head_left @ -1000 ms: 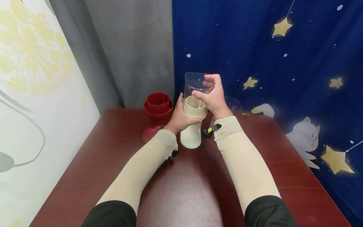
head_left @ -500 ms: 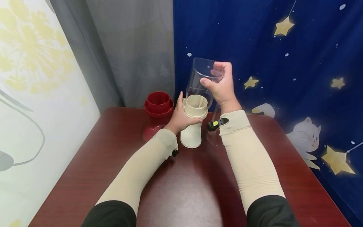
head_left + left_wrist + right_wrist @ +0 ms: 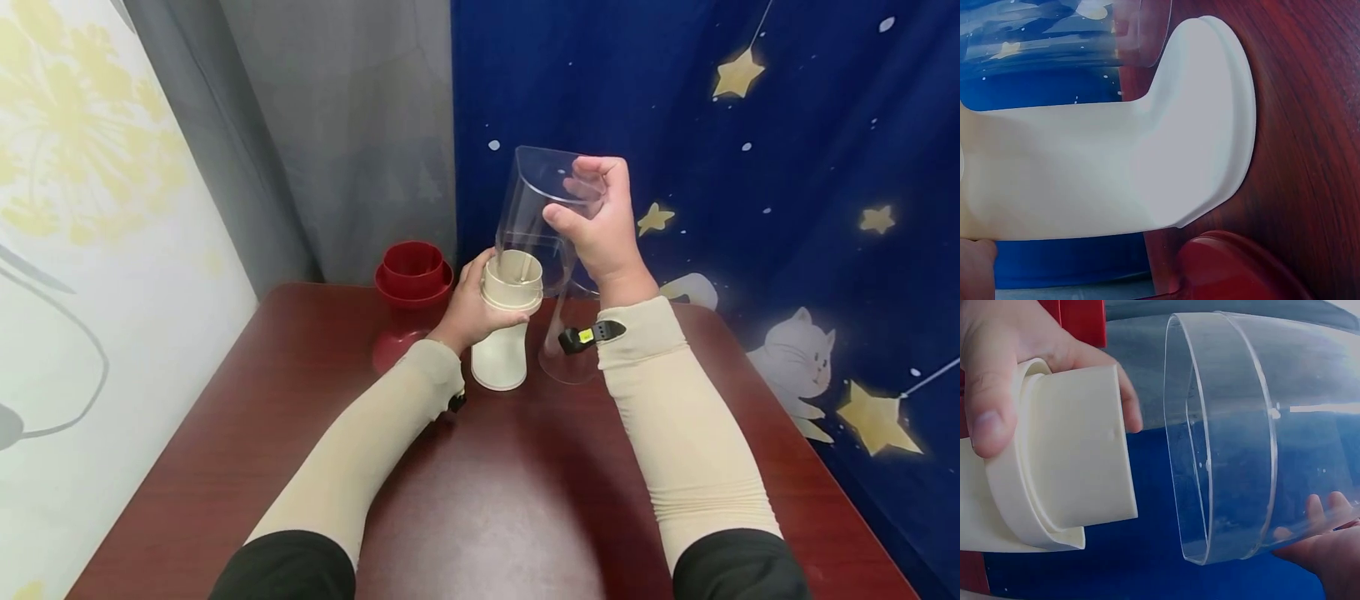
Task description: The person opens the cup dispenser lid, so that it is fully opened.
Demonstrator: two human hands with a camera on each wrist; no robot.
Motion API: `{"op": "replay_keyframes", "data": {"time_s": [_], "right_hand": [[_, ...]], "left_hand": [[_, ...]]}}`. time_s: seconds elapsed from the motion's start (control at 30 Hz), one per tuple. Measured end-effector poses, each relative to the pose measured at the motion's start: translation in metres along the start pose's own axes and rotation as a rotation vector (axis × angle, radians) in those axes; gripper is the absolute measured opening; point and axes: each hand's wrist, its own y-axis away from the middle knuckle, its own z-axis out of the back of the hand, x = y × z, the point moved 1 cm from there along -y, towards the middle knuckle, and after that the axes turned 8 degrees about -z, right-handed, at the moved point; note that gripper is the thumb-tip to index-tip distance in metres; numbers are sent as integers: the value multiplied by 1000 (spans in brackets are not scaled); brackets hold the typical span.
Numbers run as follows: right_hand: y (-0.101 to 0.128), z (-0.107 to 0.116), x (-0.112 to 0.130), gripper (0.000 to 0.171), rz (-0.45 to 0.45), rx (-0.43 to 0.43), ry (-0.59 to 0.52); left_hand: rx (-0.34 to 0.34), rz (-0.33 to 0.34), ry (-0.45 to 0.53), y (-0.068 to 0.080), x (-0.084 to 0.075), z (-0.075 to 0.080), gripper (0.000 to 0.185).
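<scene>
Holding: the left hand (image 3: 468, 312) wraps its fingers around the upper collar of the cream plastic base with a flared foot (image 3: 501, 350), and the thumb lies on the collar's near side.
Lifting: the right hand (image 3: 600, 229) grips the clear plastic cylinder cover (image 3: 543, 217) near its closed top, the fingers curled around it and seen through the wall.
Position of cover: it hangs in the air, tilted, with its open mouth just above and slightly to the right of the cream collar; in the right wrist view a small gap shows between mouth (image 3: 1188, 444) and collar (image 3: 1079, 456), so they are apart.
Position of base: it stands upright on the dark red wooden table (image 3: 480, 500), at the far middle part, its foot flat on the wood.
Neighbours: a red plastic unit of the same shape (image 3: 412, 283) stands just to the left of the base; a second clear cover (image 3: 566, 342) stands just to the right, partly behind the right wrist.
Risk, slipping: the clear wall looks smooth, so I judge that a one-handed hold near the top could let the cover slide or swing.
Risk, knocking: the right forearm is near the standing clear cover, and a careless lowering could push it over.
Risk, tipping: if the left hand relaxes, a bump from the tilted rim could tip the narrow base.
</scene>
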Motion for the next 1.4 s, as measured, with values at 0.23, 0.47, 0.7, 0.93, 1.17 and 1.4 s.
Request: {"op": "replay_keyframes", "data": {"time_s": [0.23, 0.47, 0.7, 0.93, 1.17, 1.4], "right_hand": [[11, 5, 7, 108, 10, 18, -33], [25, 14, 9, 105, 2, 14, -69], [41, 21, 10, 106, -17, 14, -64], [58, 24, 12, 106, -33, 50, -72], [70, 29, 8, 99, -43, 74, -90], [84, 40, 4, 91, -46, 92, -123]], "left_hand": [[-11, -28, -10, 1, 4, -1, 119], [-17, -10, 11, 1, 4, -4, 118], [-16, 9, 17, 0, 3, -3, 119], [-18, 23, 29, 2, 4, -3, 116], [-6, 19, 31, 3, 4, -1, 114], [-6, 5, 9, 3, 3, -2, 116]]}}
